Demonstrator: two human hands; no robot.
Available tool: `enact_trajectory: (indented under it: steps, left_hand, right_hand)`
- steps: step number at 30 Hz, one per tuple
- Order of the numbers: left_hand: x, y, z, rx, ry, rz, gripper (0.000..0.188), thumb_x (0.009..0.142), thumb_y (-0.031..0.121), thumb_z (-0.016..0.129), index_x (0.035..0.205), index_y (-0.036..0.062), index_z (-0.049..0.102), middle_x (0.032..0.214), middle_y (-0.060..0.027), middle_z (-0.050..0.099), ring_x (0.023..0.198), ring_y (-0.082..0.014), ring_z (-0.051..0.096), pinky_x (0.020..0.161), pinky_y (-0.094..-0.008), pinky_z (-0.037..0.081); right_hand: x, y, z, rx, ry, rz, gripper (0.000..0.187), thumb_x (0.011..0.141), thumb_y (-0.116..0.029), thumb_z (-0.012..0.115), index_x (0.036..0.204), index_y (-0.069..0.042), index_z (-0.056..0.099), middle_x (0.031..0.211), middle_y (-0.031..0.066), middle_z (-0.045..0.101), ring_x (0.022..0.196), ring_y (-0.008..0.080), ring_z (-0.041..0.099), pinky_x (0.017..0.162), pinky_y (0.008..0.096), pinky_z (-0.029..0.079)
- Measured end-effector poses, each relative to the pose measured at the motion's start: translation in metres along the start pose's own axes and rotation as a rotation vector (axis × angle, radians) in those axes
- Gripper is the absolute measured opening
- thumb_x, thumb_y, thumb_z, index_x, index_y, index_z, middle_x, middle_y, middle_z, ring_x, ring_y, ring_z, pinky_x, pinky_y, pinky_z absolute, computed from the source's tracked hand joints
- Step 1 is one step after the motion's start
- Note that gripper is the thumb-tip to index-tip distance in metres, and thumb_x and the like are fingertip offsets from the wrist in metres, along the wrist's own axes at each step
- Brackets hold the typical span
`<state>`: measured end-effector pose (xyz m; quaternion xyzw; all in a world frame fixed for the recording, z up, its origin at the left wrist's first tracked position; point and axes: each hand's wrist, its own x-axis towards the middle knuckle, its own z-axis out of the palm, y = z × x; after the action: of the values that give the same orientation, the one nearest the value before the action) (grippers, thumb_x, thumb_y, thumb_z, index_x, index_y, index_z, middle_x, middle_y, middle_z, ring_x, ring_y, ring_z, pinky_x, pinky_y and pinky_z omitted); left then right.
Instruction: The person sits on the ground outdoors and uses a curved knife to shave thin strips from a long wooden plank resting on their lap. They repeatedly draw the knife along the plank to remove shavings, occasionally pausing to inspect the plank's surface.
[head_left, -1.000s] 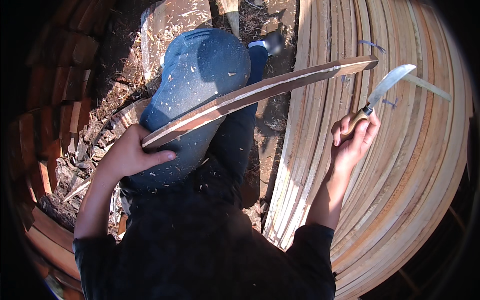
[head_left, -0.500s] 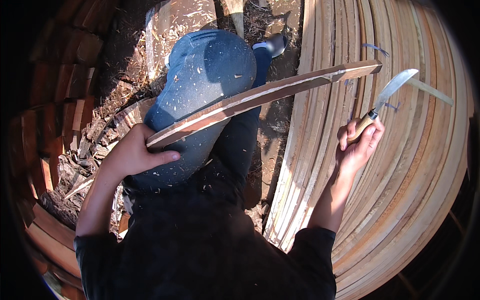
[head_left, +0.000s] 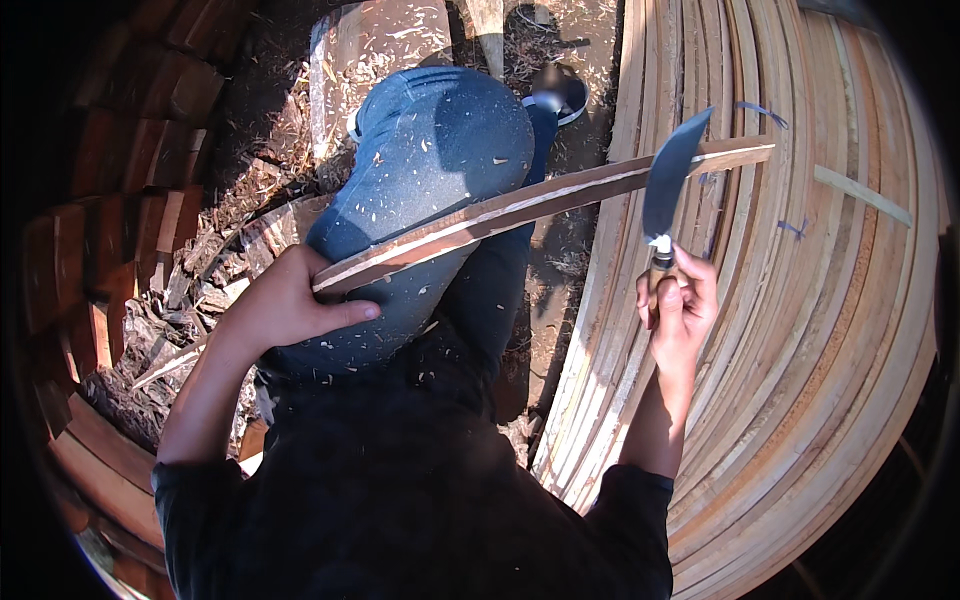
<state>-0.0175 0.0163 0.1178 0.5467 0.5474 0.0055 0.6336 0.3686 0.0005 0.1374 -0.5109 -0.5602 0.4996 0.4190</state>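
A long wooden strip point(head_left: 560, 196), brown with a pale shaved edge, lies slantwise across my blue-trousered knee point(head_left: 430, 140). At its near left end my left hand point(head_left: 290, 305) grips it, thumb stretched out along the near side and the fingers partly hidden under the wood. My right hand point(head_left: 683, 305) is closed round the wooden handle of a machete-like knife point(head_left: 674, 175) with a broad curved blade. That blade points away from me and overlaps the strip's far right part in view; whether they touch I cannot tell.
Long sawn planks point(head_left: 800, 350) are stacked on the right, with a pale short stick point(head_left: 862, 194) and bits of blue string point(head_left: 764, 112) on top. Reddish-brown wood pieces point(head_left: 110, 240) are piled on the left. Wood shavings point(head_left: 170, 350) litter the ground.
My right hand has moved left and turned the knife, bringing the blade from beyond the strip's end to over its far part. My left hand keeps its grip on the strip.
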Motion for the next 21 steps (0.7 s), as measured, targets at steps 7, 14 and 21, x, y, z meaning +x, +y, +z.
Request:
enact_trajectory:
  steps: [7, 14, 21]
  left_hand:
    - [0.001, -0.006, 0.000, -0.013, -0.027, -0.013, 0.045, 0.070, 0.039, 0.079, 0.081, -0.0041, 0.069, 0.065, -0.0107, 0.066, 0.064, -0.0150, 0.064, 0.063, -0.0305, 0.049]
    - [0.003, -0.010, 0.002, -0.020, -0.029, -0.041, 0.047, 0.069, 0.039, 0.080, 0.080, -0.0057, 0.068, 0.066, -0.0114, 0.066, 0.066, -0.0153, 0.065, 0.064, -0.0302, 0.050]
    - [0.005, -0.006, 0.000, 0.012, 0.019, -0.029, 0.047, 0.069, 0.039, 0.080, 0.075, -0.0054, 0.067, 0.063, -0.0097, 0.064, 0.060, -0.0135, 0.062, 0.060, -0.0296, 0.048]
  right_hand:
    - [-0.009, 0.012, -0.010, -0.101, 0.132, -0.037, 0.034, 0.094, -0.020, 0.056, 0.123, -0.007, 0.042, 0.068, 0.0020, 0.053, 0.051, 0.0052, 0.046, 0.041, 0.0188, 0.033]
    - [-0.002, 0.009, -0.005, -0.092, 0.090, 0.018, 0.031, 0.096, -0.020, 0.052, 0.121, -0.008, 0.039, 0.063, 0.0044, 0.051, 0.044, 0.0063, 0.041, 0.040, 0.0187, 0.032]
    - [-0.015, 0.039, -0.007, -0.029, 0.246, -0.009, 0.025, 0.096, -0.022, 0.052, 0.116, -0.012, 0.040, 0.066, 0.0038, 0.051, 0.047, 0.0063, 0.043, 0.040, 0.0182, 0.031]
